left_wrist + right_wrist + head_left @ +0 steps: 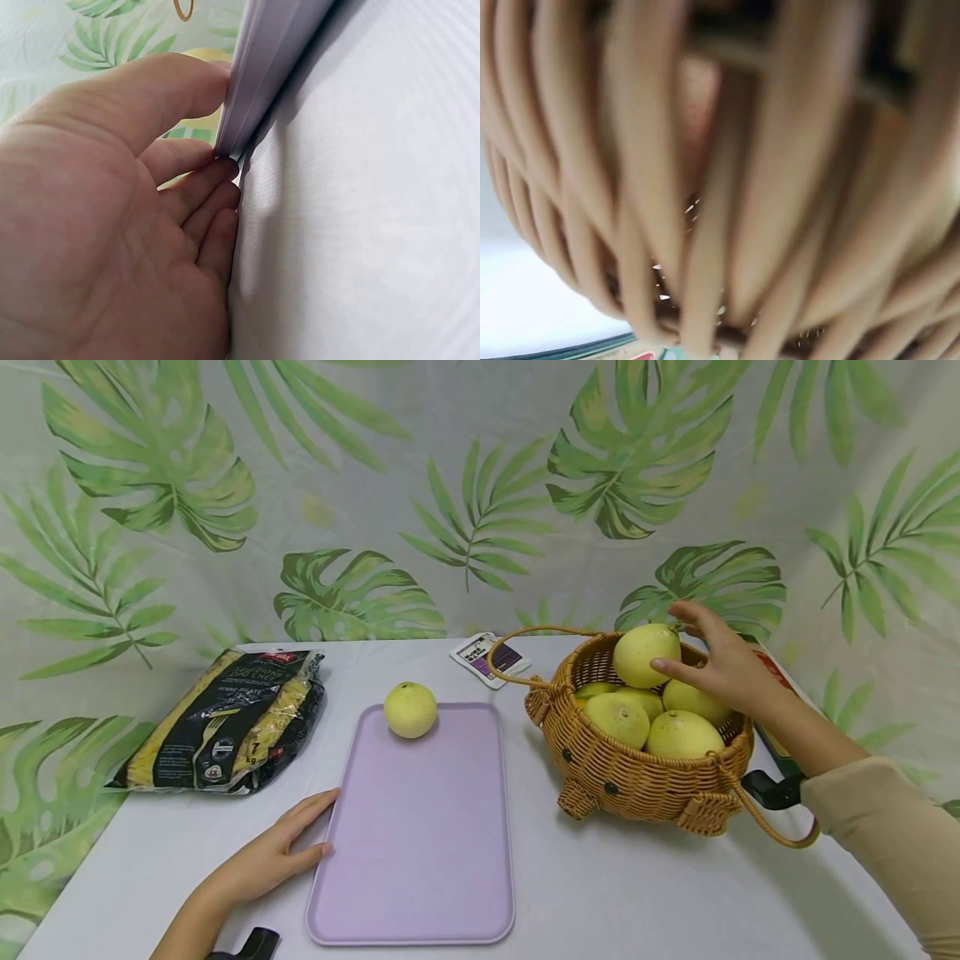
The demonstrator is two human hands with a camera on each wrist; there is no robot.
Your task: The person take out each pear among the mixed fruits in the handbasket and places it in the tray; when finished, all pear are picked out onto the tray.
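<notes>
My right hand (723,664) reaches over the wicker basket (645,785) and grips the topmost yellow-green pear (643,653), thumb on its near side and fingers at its far right. Several more pears (617,720) lie beneath it in the basket. My left hand (262,860) rests at the left edge of the lilac tray (412,852), its thumb and fingertips against the rim. From the left wrist, the hand (127,202) shows with loosely bent fingers along the tray's edge (259,67). One pear (410,710) sits at the tray's far left corner. Woven basket strands (705,187) fill the right wrist view.
A black and yellow bag of penne pasta (225,722) lies left of the tray. Behind it, near the basket's handle (506,672), is a small white and purple packet (491,658). A dark green and red package (776,747) is partly hidden behind the basket.
</notes>
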